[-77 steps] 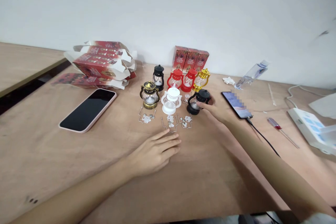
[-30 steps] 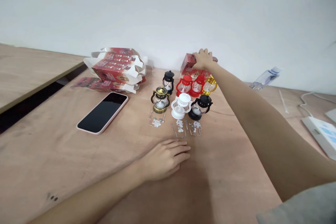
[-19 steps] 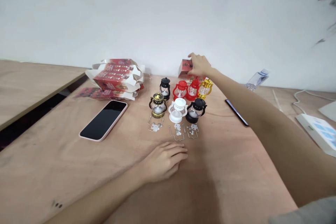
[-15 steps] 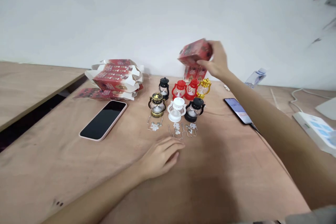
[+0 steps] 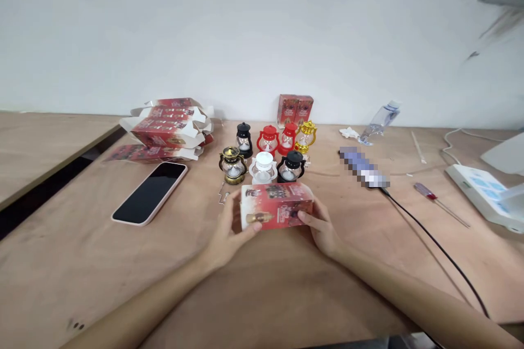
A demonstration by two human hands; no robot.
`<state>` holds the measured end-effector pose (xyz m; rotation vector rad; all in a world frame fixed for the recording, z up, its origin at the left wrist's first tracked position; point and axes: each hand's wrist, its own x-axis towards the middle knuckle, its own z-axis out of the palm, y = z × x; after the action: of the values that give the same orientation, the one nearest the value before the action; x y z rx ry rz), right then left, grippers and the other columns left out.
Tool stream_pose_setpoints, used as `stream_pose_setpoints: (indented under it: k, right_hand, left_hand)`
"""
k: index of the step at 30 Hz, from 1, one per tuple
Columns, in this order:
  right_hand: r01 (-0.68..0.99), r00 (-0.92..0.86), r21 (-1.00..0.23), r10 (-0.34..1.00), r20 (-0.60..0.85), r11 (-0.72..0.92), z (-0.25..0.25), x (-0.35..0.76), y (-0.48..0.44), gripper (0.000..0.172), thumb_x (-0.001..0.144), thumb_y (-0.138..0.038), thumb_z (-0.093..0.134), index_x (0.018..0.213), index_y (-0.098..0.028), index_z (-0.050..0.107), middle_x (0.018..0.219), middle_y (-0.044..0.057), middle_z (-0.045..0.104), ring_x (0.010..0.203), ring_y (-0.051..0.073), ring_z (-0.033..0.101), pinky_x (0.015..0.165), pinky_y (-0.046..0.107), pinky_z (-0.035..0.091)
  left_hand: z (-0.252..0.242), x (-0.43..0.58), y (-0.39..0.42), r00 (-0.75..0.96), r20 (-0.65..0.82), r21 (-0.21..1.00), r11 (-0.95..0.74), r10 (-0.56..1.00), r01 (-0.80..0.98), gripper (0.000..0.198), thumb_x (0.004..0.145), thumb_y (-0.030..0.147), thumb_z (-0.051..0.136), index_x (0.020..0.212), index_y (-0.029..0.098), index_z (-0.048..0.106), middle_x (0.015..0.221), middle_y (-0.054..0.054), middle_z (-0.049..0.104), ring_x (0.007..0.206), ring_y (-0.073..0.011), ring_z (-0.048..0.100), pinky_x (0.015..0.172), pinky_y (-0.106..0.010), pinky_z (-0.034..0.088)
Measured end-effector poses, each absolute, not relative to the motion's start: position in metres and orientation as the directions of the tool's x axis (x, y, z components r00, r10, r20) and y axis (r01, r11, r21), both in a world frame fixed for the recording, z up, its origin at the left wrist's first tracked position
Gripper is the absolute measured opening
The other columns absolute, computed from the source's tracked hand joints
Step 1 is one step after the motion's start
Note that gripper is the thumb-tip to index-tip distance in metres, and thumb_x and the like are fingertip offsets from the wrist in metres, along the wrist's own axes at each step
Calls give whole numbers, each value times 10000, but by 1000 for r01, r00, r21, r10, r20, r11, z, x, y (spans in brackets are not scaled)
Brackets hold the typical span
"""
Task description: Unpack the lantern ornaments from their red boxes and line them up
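Observation:
A red printed cardboard box (image 5: 278, 204) lies sideways between my hands, in front of the small lanterns. My left hand (image 5: 229, 232) grips its left end, thumb on the near face. On its right end my right hand (image 5: 323, 226) is closed, fingers wrapped round the edge. Just beyond stand a bronze lantern (image 5: 232, 164), a white lantern (image 5: 263, 166) and a black lantern (image 5: 291, 166). Behind these are another black lantern (image 5: 244, 139), two red lanterns (image 5: 268, 139) and a gold lantern (image 5: 305, 136). The box covers most of the small metal parts.
Two upright red boxes (image 5: 288, 110) stand by the wall. Flattened boxes (image 5: 164, 125) are piled left, behind a phone (image 5: 150, 193). To the right are a pixelated phone (image 5: 364, 168) on a cable, a bottle (image 5: 380, 121), a screwdriver (image 5: 440, 204) and a white power strip (image 5: 485, 196).
My right hand has brought the red box down from above the lanterns to the near side. My left hand, earlier resting on the table, has taken hold of its left end.

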<state>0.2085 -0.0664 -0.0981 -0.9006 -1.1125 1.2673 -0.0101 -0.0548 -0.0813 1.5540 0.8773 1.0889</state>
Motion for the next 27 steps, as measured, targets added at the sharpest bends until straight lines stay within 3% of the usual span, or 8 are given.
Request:
stream_pose_setpoints:
  k: [2, 6, 12, 15, 20, 23, 25, 27]
  right_hand:
    - [-239, -59, -965, 990, 128, 111, -98, 206, -63, 375, 765, -443, 645, 1098, -272, 614, 1069, 15, 668, 1034, 259, 596, 899, 406, 475]
    - [-199, -15, -967, 986, 168, 161, -102, 209, -59, 395, 834, -548, 523, 1067, -252, 643, 1066, 31, 674, 1049, 258, 594, 914, 395, 464]
    - [-254, 37, -953, 986, 163, 167, -107, 209, -59, 446, 818, -606, 508, 1041, -253, 666, 1036, 40, 690, 1052, 264, 601, 870, 398, 495]
    - [-283, 31, -952, 993, 111, 115, -102, 210, -57, 472, 787, -640, 525, 992, -242, 676, 991, 39, 704, 999, 263, 626, 804, 382, 521]
    - [-397, 37, -918, 999, -11, 4, -94, 213, -55, 543, 799, -692, 436, 895, -207, 660, 768, 57, 706, 729, 235, 668, 606, 352, 541]
    - [-382, 36, -924, 999, -8, 7, -92, 214, -57, 435, 825, -606, 487, 886, -201, 634, 701, 40, 678, 578, 183, 628, 525, 312, 523]
    - [-341, 124, -937, 992, 37, 78, -91, 213, -59, 312, 819, -495, 573, 999, -241, 583, 734, 3, 669, 546, 153, 604, 502, 288, 514]
    - [-282, 245, -947, 966, 86, 156, -90, 213, -60, 357, 804, -397, 625, 1125, -314, 494, 796, -31, 657, 560, 138, 592, 493, 273, 510]
  left_hand:
    - [-77, -9, -53, 304, 129, 991, -132, 944, -11, 579, 747, 444, 678, 1196, 192, 412, 1212, -120, 580, 1082, -264, 592, 900, -380, 488]
    - [-72, -9, -50, 288, 92, 995, -99, 953, 10, 578, 684, 428, 733, 1148, 186, 487, 1137, -102, 637, 1030, -275, 620, 842, -357, 516]
    - [-71, -6, -46, 239, 62, 998, -52, 969, -48, 614, 636, 411, 774, 1147, 180, 525, 1149, -89, 645, 1066, -269, 609, 877, -338, 509]
    - [-75, -8, -45, 231, 22, 996, -2, 973, -88, 623, 624, 417, 786, 1155, 189, 554, 1167, -83, 645, 1087, -272, 604, 887, -331, 510]
    - [-78, -12, -39, 161, -151, 929, 196, 975, -313, 486, 610, 500, 754, 929, 151, 644, 919, -81, 724, 916, -297, 674, 827, -411, 549]
    - [-75, -12, -36, 177, -191, 884, 247, 966, -396, 432, 615, 503, 736, 873, 166, 660, 851, -65, 729, 900, -304, 678, 817, -444, 561]
    - [-74, -12, -36, 177, -195, 879, 252, 965, -405, 404, 613, 475, 744, 861, 166, 663, 840, -59, 730, 895, -299, 680, 823, -442, 563]
    - [-74, -12, -36, 168, -211, 876, 262, 963, -405, 383, 626, 451, 746, 864, 163, 662, 854, -54, 731, 877, -280, 684, 833, -431, 561]
